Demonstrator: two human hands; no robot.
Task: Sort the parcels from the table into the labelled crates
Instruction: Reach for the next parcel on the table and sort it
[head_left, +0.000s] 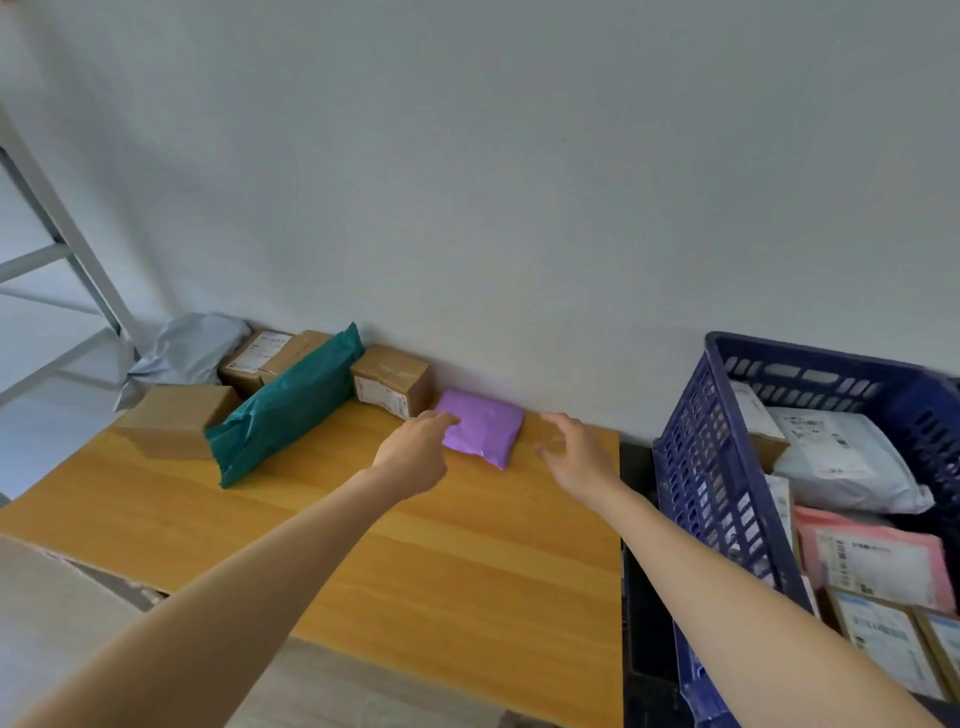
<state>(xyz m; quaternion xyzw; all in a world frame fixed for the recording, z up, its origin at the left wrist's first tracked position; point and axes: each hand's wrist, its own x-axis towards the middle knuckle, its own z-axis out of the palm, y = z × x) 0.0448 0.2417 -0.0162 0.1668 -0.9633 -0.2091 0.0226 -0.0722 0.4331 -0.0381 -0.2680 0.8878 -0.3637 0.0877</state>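
Observation:
A small purple parcel (485, 427) lies flat at the far edge of the wooden table (415, 561), against the wall. My left hand (415, 457) reaches to its left side, fingertips touching the near left corner. My right hand (576, 452) hovers just right of the parcel, fingers spread and apart from it. Further left on the table lie a green bag parcel (285, 410), a cardboard box (392, 382) beside the purple parcel, another box (174, 418) at the left edge, a labelled box (260, 356) behind, and a grey bag (192, 348).
A dark blue plastic crate (727, 467) stands right of the table, holding several parcels: a white bag, a pink one and labelled boxes. A grey metal shelf frame (62, 249) rises at the left. A pale cardboard surface (47, 613) sits at lower left.

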